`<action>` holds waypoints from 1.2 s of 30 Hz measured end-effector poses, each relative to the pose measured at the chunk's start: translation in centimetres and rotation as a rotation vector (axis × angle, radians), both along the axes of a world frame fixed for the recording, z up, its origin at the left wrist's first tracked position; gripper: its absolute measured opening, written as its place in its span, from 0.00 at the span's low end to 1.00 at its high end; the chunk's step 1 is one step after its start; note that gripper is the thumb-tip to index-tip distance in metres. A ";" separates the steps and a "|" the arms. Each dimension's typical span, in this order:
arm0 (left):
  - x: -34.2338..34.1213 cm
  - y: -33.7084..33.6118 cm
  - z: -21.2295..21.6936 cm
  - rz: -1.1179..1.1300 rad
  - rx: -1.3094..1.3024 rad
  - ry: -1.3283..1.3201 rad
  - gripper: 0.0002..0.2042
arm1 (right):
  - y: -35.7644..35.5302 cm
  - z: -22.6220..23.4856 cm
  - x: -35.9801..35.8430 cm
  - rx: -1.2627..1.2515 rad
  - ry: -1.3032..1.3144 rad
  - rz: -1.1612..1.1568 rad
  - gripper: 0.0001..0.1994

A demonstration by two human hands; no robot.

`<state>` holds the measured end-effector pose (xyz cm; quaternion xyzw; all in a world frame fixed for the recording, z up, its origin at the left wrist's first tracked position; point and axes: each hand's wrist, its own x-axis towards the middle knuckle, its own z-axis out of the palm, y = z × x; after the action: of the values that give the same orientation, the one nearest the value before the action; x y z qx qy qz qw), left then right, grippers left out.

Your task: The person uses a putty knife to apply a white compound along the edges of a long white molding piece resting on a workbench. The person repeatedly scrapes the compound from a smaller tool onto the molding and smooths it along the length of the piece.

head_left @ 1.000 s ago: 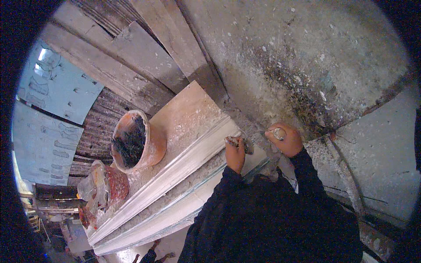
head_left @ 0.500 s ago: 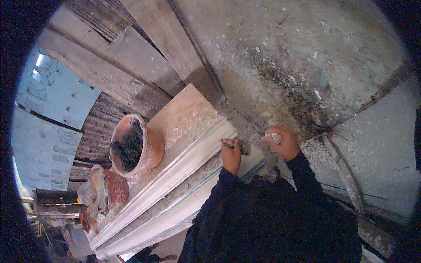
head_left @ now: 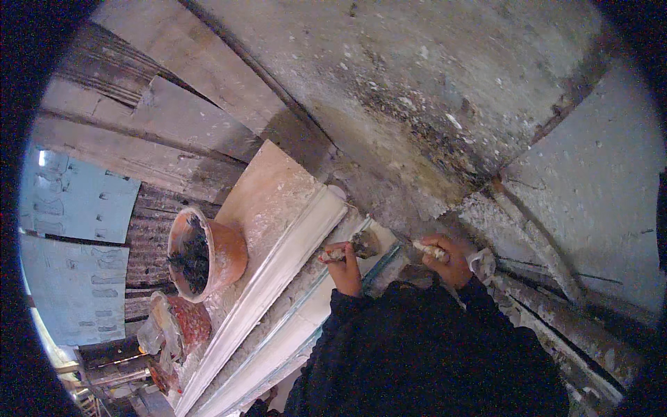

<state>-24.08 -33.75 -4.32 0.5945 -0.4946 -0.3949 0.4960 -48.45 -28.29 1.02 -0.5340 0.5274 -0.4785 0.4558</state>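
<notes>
Left hand (head_left: 343, 258) gripping a brush (head_left: 363, 244) over white moulding (head_left: 278, 267), right hand (head_left: 448, 258) closed on a pale tool (possibly a scraper) (head_left: 425, 248)

An orange bucket (head_left: 208, 254) stands beside blue panels (head_left: 76, 201).

Rough grey plaster wall (head_left: 431, 76), weathered wooden planks (head_left: 160, 132) (stained), pale blue panels (head_left: 76, 201) left.

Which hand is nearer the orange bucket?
Left. The left hand, gripping a small brush, is over the white moulding just right of the orange bucket; the right hand is farther right, beyond the left.
</notes>
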 end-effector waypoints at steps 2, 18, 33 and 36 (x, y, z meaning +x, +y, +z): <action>-0.6 0.2 0.5 0.050 -0.020 0.042 0.05 | 0.9 -1.2 -0.3 0.028 -0.080 0.036 0.18; -1.9 -0.4 2.8 0.064 -0.112 -0.061 0.09 | 2.2 -5.1 -1.0 0.175 0.185 -0.017 0.21; -0.6 0.3 1.0 0.149 -0.014 0.054 0.11 | 0.0 -5.2 -2.4 0.266 0.096 -0.113 0.15; -1.3 0.3 2.1 0.187 0.034 -0.017 0.12 | 2.0 -5.7 -3.0 0.289 0.159 -0.016 0.15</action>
<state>-25.40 -33.47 -2.18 0.6498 -0.4343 -0.3503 0.5161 -51.47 -26.28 -4.65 -0.4948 0.6295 -0.3576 0.4807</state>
